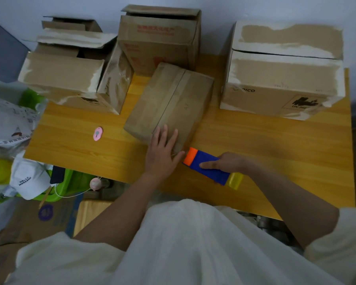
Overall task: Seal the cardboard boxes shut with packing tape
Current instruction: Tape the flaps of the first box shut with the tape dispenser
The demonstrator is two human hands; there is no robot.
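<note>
Four cardboard boxes stand on your table, and the one that matters now is the small box [169,103] lying at the middle, turned at an angle so its long axis runs from your near left corner up and away to the right. A strip of tape seems to follow its centre seam along that same axis, down to the near end under your left hand [162,153]. That hand lies flat with its fingers spread and straight, pressing the box's near end and pinning it to the table [275,136]. Your right hand [228,163] grips the blue tape dispenser [208,167], fingers wrapped over its body, with the orange nose aimed at the box's near corner and just beside your left thumb. So the box lies ahead and slightly left of the dispenser, and the right hand is the one placed to finish the strip at that end; whether the tape is cut yet, you cannot tell from here. Both forearms reach in from the near edge, the right one lower and more angled.

Farther out, the open box [70,75] at the left and the tall box [158,42] behind still show loose flaps, while the large box [284,75] at the right has its flaps closed. A pink cutter [98,133] rests on the table left of your hands.
</note>
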